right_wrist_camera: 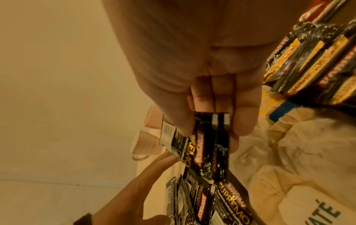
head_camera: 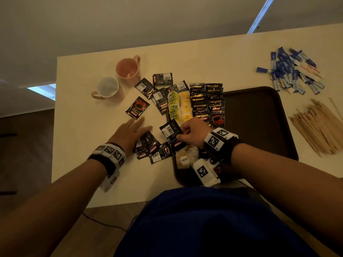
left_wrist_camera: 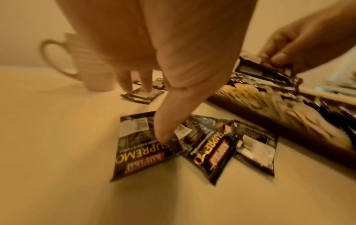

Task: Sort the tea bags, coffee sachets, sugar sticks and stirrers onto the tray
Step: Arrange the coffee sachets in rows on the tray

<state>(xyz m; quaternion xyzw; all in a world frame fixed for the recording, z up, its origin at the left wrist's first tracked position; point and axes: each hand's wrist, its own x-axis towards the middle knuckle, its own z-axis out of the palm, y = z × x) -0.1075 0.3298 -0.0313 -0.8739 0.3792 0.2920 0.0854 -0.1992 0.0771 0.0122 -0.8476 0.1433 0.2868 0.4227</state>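
Blue cloth (head_camera: 204,219) fills the bottom of the head view, nearest the lens; both forearms reach out past it over the desk (head_camera: 83,108).

Left hand (head_camera: 130,134): fingers straight and spread, lying flat on a small fan of coffee sachets (head_camera: 148,149) on the desk, just left of the tray (head_camera: 259,117). Left wrist view shows the thumb (left_wrist_camera: 165,134) pressing one sachet; nothing gripped.

Right hand (head_camera: 193,133): thumb and fingers pinched on held sachets (head_camera: 171,129), barcode side up, lifted over the tray's left edge. Right wrist view shows more than one sachet in the pinch; count unclear.

On the tray's left part: rows of coffee sachets (head_camera: 207,102), overlapped; beside them yellow tea bags (head_camera: 185,108) and green tea bags (head_camera: 173,106); near corner, pale tea bags (head_camera: 184,159), one marked YATÉ, partly hidden by the right wrist.

Loose sachets (head_camera: 154,89) scattered on the desk left of the tray, one lone sachet (head_camera: 137,108) face up, apart from the rest.

Two mugs (head_camera: 118,78) stand at the far left, just beside each other.

Sugar sticks (head_camera: 291,71) heaped on the desk beyond the tray's far right corner. Stirrers (head_camera: 315,125) piled on the desk right of the tray.
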